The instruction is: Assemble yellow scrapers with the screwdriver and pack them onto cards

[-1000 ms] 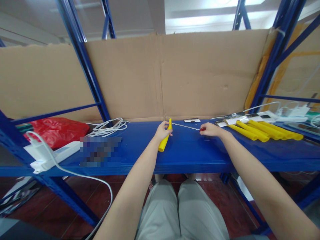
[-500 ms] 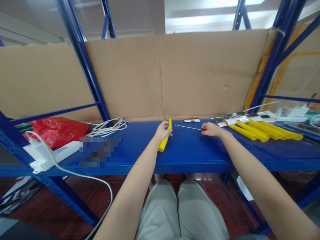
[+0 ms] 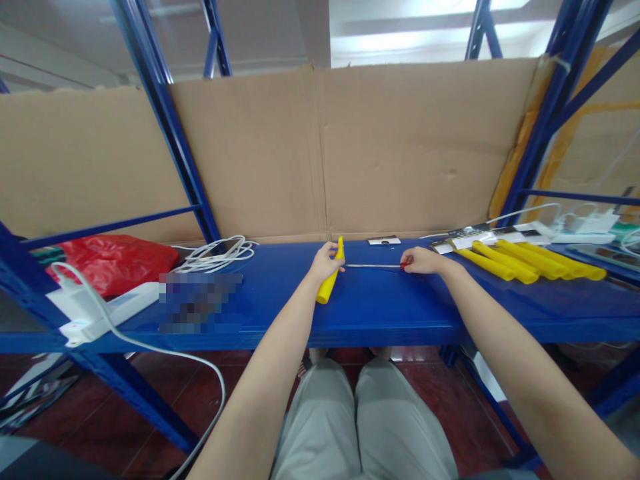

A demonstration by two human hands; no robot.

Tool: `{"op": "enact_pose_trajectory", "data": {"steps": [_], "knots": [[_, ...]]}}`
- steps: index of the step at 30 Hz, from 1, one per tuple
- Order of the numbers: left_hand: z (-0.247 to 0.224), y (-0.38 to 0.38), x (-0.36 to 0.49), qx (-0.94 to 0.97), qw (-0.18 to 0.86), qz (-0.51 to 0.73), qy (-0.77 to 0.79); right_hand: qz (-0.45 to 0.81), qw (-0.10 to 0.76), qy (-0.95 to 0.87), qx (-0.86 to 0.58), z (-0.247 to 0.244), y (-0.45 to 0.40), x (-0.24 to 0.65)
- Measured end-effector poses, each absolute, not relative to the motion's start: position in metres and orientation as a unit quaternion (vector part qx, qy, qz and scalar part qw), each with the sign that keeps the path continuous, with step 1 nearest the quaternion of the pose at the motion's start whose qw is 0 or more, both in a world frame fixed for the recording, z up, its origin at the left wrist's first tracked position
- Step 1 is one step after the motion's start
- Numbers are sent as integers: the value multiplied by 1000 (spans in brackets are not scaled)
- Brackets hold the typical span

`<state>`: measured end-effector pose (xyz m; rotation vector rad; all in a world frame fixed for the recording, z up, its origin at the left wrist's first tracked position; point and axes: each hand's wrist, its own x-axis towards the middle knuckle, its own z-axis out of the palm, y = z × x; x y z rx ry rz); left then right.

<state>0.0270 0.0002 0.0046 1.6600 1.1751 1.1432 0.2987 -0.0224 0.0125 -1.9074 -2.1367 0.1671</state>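
Note:
My left hand (image 3: 326, 262) is closed round a yellow tapered tube (image 3: 327, 287), which stands tilted over the blue shelf (image 3: 280, 293). My right hand (image 3: 423, 260) grips the red handle of a screwdriver (image 3: 375, 266). Its thin metal shaft lies level and points left, the tip close to the side of the yellow tube by my left fingers. Whether the tip touches the tube I cannot tell. To the right of my right hand, several more yellow tubes (image 3: 520, 263) lie side by side on the shelf.
A small dark and white piece (image 3: 384, 241) lies by the cardboard backing (image 3: 400, 153). On the left are a coiled white cable (image 3: 225, 257), a red plastic bag (image 3: 115, 260) and a white power strip (image 3: 120, 307). Blue posts (image 3: 175, 147) frame the shelf.
The screwdriver has swung from a slant to level, its tip coming down and slightly left toward the yellow tube. My right fingers have shifted slightly; my left hand stays put.

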Motion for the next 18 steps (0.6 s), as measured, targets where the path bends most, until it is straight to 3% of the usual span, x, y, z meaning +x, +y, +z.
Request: {"op": "enact_pose_trajectory", "data": {"steps": [7, 18], "knots": [[3, 2, 27, 654, 387, 458, 460, 111, 203, -765, -601, 9, -18, 298], [5, -1, 28, 659, 382, 444, 472, 37, 186, -785, -590, 4, -11, 303]]}}
